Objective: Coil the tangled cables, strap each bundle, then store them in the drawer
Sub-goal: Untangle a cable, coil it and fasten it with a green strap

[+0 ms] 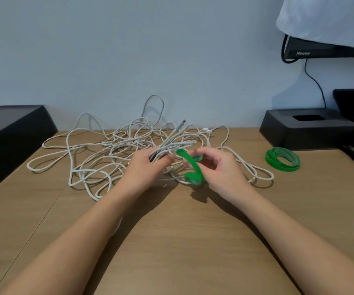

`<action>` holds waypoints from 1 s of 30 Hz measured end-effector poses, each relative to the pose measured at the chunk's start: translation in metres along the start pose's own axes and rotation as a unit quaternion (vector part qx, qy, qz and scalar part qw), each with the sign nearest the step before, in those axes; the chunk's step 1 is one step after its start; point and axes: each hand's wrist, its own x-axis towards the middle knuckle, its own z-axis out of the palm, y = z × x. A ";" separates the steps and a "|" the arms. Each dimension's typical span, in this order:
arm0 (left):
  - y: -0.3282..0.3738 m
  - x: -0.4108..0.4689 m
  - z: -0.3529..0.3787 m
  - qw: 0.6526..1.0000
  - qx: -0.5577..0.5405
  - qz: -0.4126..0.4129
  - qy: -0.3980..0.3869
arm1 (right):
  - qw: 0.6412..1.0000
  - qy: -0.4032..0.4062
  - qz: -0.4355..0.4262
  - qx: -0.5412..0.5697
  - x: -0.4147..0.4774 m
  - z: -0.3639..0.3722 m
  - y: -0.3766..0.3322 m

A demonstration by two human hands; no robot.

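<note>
Between the two sets of fingers, above the light brown wooden desk [193,231]: a gathered bundle of white braided cable [171,145] and a flat bright-green strap [193,167]. The left hand [145,165] is clenched round the bundle, its fingers [167,159] curled over the strands. The right hand [220,167] pinches the strap, which arcs from its fingers [203,153] toward the bundle and curls back beneath them. The strap does not appear to encircle the bundle yet.

Hazards, as judged: strands seem to run from the held bundle into the loose tangle of white cables [91,154] spread beyond and to the left of the left fingers, so the strap may close over a stray loop and bind bundle to tangle. Should the left grip slacken while the strap is passed round, the springy turns would likely fan open. The strap's curled tail could catch on itself, or on the loop lying just right of the right fingers.

Room: bare desk on the near side of both sets of fingers gives the widest space for working. On the far side the tangle reaches the pale blue wall [129,60]. Well left of the left fingers stands a slanted black box [12,133]. Right of the right fingers lies a coil of spare green straps [282,159], and beyond it a black plastic stand [306,128]. No drawer is in view.
</note>
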 end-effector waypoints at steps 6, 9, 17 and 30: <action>0.003 -0.001 -0.005 0.995 0.086 0.022 0.051 | 0.996 -0.045 -0.004 -0.076 -0.006 -0.007 -0.006; 0.007 -0.002 -0.010 0.987 0.143 0.050 0.059 | 0.991 -0.034 -0.042 -0.120 -0.006 -0.010 -0.009; 0.001 -0.004 -0.003 0.926 0.366 0.090 0.028 | 0.996 -0.089 -0.026 0.018 -0.012 0.011 -0.016; 0.018 -0.018 -0.002 0.917 0.339 0.188 -0.089 | 0.998 -0.001 -0.022 0.053 -0.010 0.014 -0.012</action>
